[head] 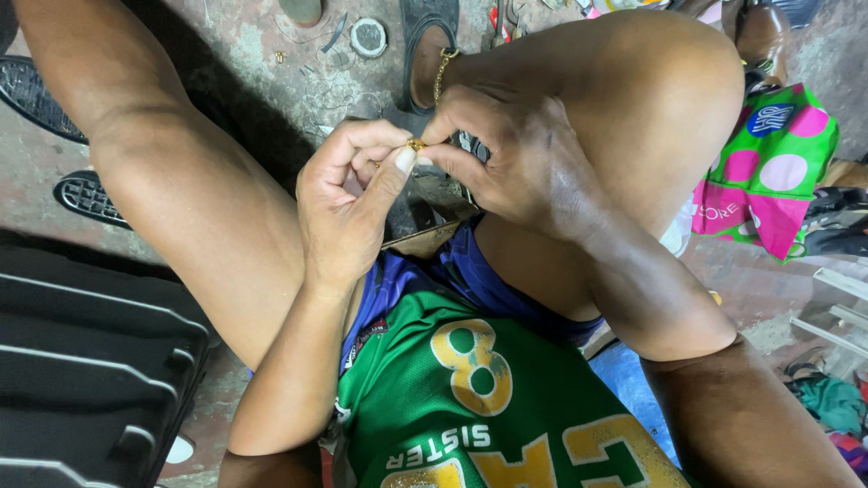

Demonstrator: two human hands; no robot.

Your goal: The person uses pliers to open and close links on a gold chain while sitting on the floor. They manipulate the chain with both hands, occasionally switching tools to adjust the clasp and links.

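My left hand [353, 203] and my right hand [511, 154] meet between my raised knees. Both pinch a small gold-coloured metal piece [416, 144] between thumb and fingertips. A thin gold chain [440, 74] runs up from my right hand's fingers over the knee. Most of the small piece is hidden by my fingertips. Below the hands lie my blue shorts and green jersey with yellow print.
A black moulded plastic case [90, 361] lies at the left. A green and pink dotted bag [768, 172] sits at the right. A sandal [425, 36], a round lid [368, 36] and small scraps lie on the concrete floor beyond my knees.
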